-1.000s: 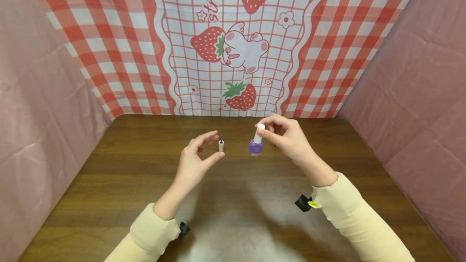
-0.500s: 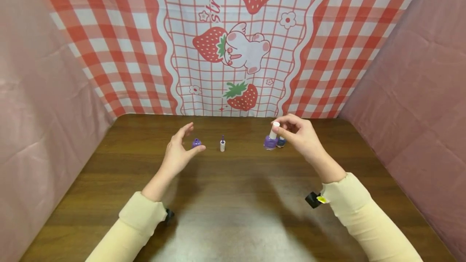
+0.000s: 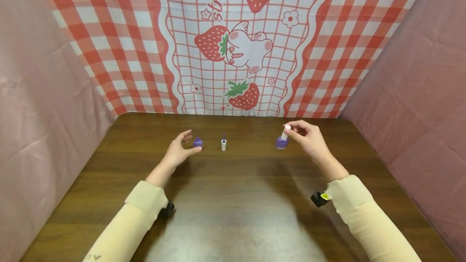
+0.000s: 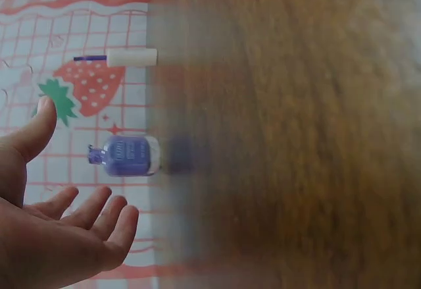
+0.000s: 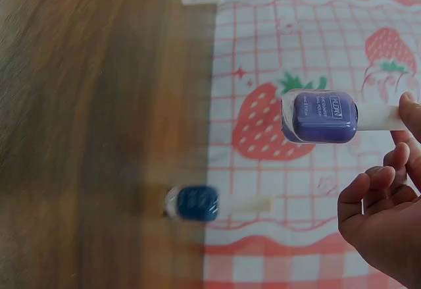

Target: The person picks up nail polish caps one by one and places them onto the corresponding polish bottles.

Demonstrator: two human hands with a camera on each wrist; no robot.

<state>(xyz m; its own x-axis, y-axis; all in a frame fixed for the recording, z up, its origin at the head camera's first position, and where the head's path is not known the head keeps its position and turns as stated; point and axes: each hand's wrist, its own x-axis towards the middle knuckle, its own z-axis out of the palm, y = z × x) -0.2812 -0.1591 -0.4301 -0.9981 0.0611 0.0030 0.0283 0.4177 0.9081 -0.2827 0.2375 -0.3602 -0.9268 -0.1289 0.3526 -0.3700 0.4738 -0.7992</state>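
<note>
My left hand (image 3: 177,151) is spread around an uncapped purple nail polish bottle (image 3: 198,144) that stands on the table. In the left wrist view the thumb and fingers of that hand (image 4: 62,230) are apart from the bottle (image 4: 128,156). To its right, a white cap (image 3: 223,145) stands upside down, its purple brush (image 3: 224,137) pointing up. My right hand (image 3: 307,138) pinches the white cap of a capped purple nail polish bottle (image 3: 282,142), slightly tilted above the table. The right wrist view shows its label (image 5: 325,108).
A dark blue nail polish bottle (image 5: 196,203) with a white cap stands on the table beyond the held bottle, hidden in the head view. A strawberry-print cloth (image 3: 240,68) hangs behind the wooden table (image 3: 233,197). Pink curtains (image 3: 407,104) flank both sides.
My left hand has moved left from the upturned brush cap to the uncapped bottle. The right hand has carried the capped bottle to the right, in front of the blue one.
</note>
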